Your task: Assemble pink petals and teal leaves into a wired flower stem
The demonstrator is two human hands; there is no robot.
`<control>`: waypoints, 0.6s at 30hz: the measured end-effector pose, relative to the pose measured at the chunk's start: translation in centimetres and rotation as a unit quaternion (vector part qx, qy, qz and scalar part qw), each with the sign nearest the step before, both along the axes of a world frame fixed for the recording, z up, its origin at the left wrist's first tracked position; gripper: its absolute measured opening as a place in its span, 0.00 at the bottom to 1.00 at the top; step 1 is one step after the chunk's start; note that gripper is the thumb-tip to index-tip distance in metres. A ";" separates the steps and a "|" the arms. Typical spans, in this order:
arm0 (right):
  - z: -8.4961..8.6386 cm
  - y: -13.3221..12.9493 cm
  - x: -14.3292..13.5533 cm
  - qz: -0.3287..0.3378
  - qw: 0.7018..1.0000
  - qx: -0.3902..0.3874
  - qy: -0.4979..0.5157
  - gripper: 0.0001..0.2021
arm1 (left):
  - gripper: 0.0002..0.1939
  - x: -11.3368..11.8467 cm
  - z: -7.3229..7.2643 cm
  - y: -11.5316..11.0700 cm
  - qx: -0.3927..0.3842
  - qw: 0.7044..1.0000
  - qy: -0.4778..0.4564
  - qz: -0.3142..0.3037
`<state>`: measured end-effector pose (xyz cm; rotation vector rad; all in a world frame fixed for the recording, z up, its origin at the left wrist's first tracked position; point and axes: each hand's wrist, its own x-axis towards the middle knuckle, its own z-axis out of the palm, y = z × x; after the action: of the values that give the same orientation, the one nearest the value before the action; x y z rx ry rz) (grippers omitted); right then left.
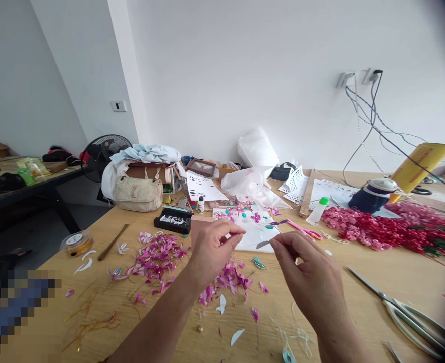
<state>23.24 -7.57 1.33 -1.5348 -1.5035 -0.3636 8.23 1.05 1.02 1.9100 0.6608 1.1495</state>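
My left hand (215,248) hovers over the table with thumb and forefinger pinched together; what lies between them, if anything, is too small to make out. To its right, my right hand (310,269) pinches a small grey leaf-shaped piece (262,245) between thumb and fingertips. Behind both hands lies a white sheet with a pink flower design (256,218). Pink-purple petals (162,254) are heaped left of and below my left hand. A little bundle of teal petals (259,262) lies between the hands. White crescent cutouts (236,337) are scattered nearer to me.
Large metal scissors (400,307) lie at right, pink-handled scissors (306,231) behind my right hand. A green-capped bottle (317,212) stands near red and pink fluffy flower strands (358,224). At left are a black box (172,221), a round tub (77,243) and a beige bag (138,193).
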 end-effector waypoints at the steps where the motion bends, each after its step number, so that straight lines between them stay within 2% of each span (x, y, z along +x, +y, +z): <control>1: 0.0 0.0 0.0 0.006 1.000 -0.001 0.002 0.08 | 0.06 0.1 0.1 -0.3 -0.006 1.000 -0.003 -0.012; 5: 0.0 0.1 0.1 0.015 0.999 -0.013 0.025 0.09 | 0.09 0.4 0.4 -1.2 -0.038 0.996 0.035 -0.067; 11: 0.2 -0.1 0.2 0.008 0.999 -0.031 0.038 0.10 | 0.15 0.4 0.7 -1.3 -0.027 0.994 0.054 -0.094; 18: 0.1 0.0 0.1 0.017 0.998 -0.036 0.056 0.10 | 0.07 1.3 -0.6 -1.3 -0.119 0.986 0.010 -0.117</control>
<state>23.39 -7.59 1.40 -1.5584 -1.4663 -0.2019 9.51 -0.26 0.44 1.7434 0.5415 0.8654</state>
